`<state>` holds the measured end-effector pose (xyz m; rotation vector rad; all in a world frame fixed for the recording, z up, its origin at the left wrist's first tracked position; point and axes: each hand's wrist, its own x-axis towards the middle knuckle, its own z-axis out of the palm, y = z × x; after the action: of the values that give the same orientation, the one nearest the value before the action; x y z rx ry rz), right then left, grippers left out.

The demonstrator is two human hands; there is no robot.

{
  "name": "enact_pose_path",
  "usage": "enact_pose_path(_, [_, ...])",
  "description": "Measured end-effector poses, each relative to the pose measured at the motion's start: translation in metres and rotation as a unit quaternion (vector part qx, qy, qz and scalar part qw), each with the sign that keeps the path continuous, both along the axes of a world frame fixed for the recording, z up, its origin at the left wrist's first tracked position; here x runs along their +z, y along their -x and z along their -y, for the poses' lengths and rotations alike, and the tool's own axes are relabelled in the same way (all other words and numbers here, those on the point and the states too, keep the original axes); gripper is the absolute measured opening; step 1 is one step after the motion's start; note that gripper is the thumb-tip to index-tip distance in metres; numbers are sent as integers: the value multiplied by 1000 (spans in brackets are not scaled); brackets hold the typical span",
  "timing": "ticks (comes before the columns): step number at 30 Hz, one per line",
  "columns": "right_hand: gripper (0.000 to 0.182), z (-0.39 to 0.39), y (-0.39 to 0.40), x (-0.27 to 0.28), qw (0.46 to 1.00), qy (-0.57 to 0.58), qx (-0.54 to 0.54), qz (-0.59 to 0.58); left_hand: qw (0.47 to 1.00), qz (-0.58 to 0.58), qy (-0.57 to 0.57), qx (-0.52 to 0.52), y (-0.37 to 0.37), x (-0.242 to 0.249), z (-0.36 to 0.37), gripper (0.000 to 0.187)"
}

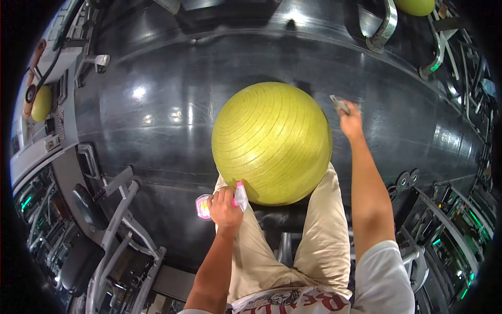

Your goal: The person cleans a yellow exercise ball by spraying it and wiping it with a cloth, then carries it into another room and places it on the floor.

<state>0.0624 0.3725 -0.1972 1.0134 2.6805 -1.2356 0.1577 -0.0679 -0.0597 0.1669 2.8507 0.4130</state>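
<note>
Between my knees rests a large yellow-green exercise ball (272,141) with ridged rings around it. My left hand (225,208) is closed around a clear spray bottle (203,206) with a pink trigger, and its nozzle is close to the lower left of the ball. Out to the right of the ball, apart from it, my right hand (351,121) grips a small greyish cloth (340,105), folded or bunched, with its pale end sticking out past the fingers. Most of the cloth is hidden by the hand.
Dark shiny floor (157,104) surrounds the ball. A weight machine with a black padded seat (82,264) stands at the left. More metal gym frames (444,225) are at the right. Other yellow balls lie at the far left (42,103) and top right (415,5).
</note>
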Motion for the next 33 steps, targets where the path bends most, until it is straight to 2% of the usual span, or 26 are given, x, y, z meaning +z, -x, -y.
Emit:
enact_pose_path(1, [30,-1,-2,-22,998,44,-46,9,1000,-7,-5,3,3,-1,-1,25])
enact_pose_path(3, [30,42,-8,-14,1000,19,14,-8,1000,-6,-8,8,0,0,-2,24])
enact_pose_path(6, [33,91,-34,38,998,21,50,-12,1000,2,7,-8,1,-5,-2,20])
enact_pose_path(8, [39,112,-69,67,989,109,74,-73,1000,0,9,-7,2,-5,0,20])
enact_pose_path(9, [43,133,-85,84,987,58,111,-98,1000,-1,7,-5,1,-4,-1,20])
enact_pose_path(10, [45,151,-99,101,987,63,119,-87,1000,-3,3,-4,1,-3,-3,20])
enact_pose_path(13, [51,188,-132,130,967,106,214,-83,1000,-25,5,-13,-1,-3,-2,19])
enact_pose_path(15, [48,202,-151,141,927,159,340,-10,1000,-17,10,-16,-1,1,-2,23])
enact_pose_path(17, [48,208,-159,159,896,206,393,25,1000,-18,10,-15,0,1,-4,23])
enact_pose_path(20, [47,178,-125,168,926,192,325,-32,1000,-17,3,-10,-2,-3,-3,23])
enact_pose_path(22, [46,129,-82,156,952,118,255,-119,1000,-12,-5,-12,1,-2,-4,22])
enact_pose_path(23, [45,100,-67,132,966,146,150,-152,1000,-9,-10,-15,0,0,-4,22])
enact_pose_path(25, [30,48,-18,103,990,80,51,-106,1000,-8,-5,-13,1,-2,-5,21])
enact_pose_path(27, [28,6,-1,53,998,42,25,-46,1000,-5,3,-21,0,-2,-4,20])
enact_pose_path(30, [28,-14,-19,-28,986,127,-76,70,1000,1,9,-9,0,-1,-7,21])
enact_pose_path(33, [29,48,-31,-10,975,119,-148,113,1000,21,9,-9,2,-1,-8,23])
